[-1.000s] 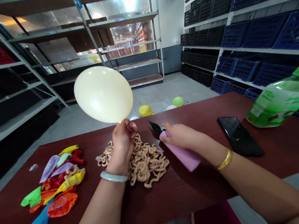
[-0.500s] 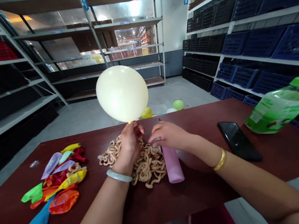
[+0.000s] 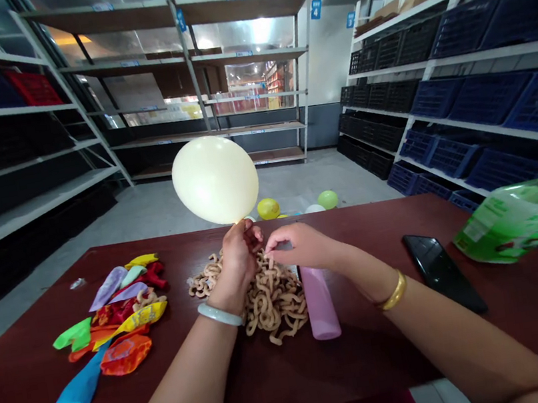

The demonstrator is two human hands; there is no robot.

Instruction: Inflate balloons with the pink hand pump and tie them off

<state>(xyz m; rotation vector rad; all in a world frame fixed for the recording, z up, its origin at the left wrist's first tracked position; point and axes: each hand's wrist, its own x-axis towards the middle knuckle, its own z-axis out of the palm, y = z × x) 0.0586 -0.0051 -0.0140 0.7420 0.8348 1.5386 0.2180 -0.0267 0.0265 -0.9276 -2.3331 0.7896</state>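
My left hand (image 3: 241,253) is closed around the neck of an inflated pale-yellow balloon (image 3: 215,180), which stands up above the far table edge. Below it lies a heap of tan, thick curly pieces (image 3: 277,304), partly hidden by my left wrist. My right hand (image 3: 301,247) has its thumb and index fingertips pinched together at the top of the heap, where one tan curly piece meets them. A pinkish-purple cylinder (image 3: 321,305) lies beside the heap, its far end under my right hand.
Uninflated colourful balloons (image 3: 125,354) lie on the table's left. A black phone (image 3: 444,273) and a tilted bottle of green liquid (image 3: 519,218) are at right. Inflated balloons (image 3: 269,208) rest on the floor beyond the table (image 3: 374,361). Shelves with crates (image 3: 493,97) line the sides.
The view has tilted up slightly and turned left. My right fingertips have come from above the cylinder to the heap and pinched together. My left hand keeps hold of the balloon.
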